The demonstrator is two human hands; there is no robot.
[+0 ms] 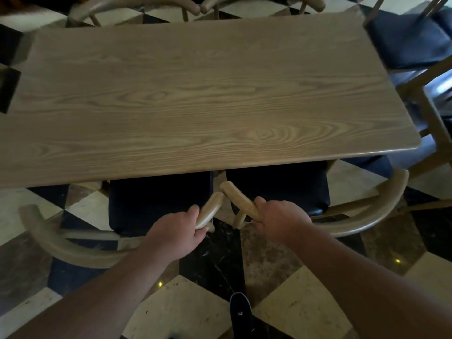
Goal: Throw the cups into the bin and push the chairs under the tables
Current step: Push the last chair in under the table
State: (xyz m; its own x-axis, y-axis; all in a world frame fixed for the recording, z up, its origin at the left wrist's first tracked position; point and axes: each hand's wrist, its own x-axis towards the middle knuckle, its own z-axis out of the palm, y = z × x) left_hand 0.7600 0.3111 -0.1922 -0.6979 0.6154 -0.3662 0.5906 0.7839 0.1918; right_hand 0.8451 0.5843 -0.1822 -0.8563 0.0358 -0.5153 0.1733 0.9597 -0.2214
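Along the near long edge of the table [208, 94], two chairs are found side by side, each gripped by one hand. The left hand [176, 231] is closed around the inner armrest end of the left chair [159, 201]; the right hand [278, 221] is clenched likewise on the inner armrest end of the right chair [278, 189]. The two armrest tips nearly meet between the hands (whether they touch cannot be told). This paired hold is judged deliberate: from the inner ends, both chairs can be driven forward together by a person standing between them.

The dark seat cushions are noted partly beneath the near edge, their front portions hidden under the tabletop, while the curved backrests stand clear of it over the chequered floor [305, 311]. The push is therefore judged under way but not complete. A shoe [241, 311] is seen planted behind the gap between the chairs, consistent with a braced stance.

At the far long edge, two further chair backs [137, 3] are seen drawn close in. Off the right short edge, another chair [411, 37] stands clear of this table and may need attention.

No cups and no bin are in view; nothing is observed on the tabletop.
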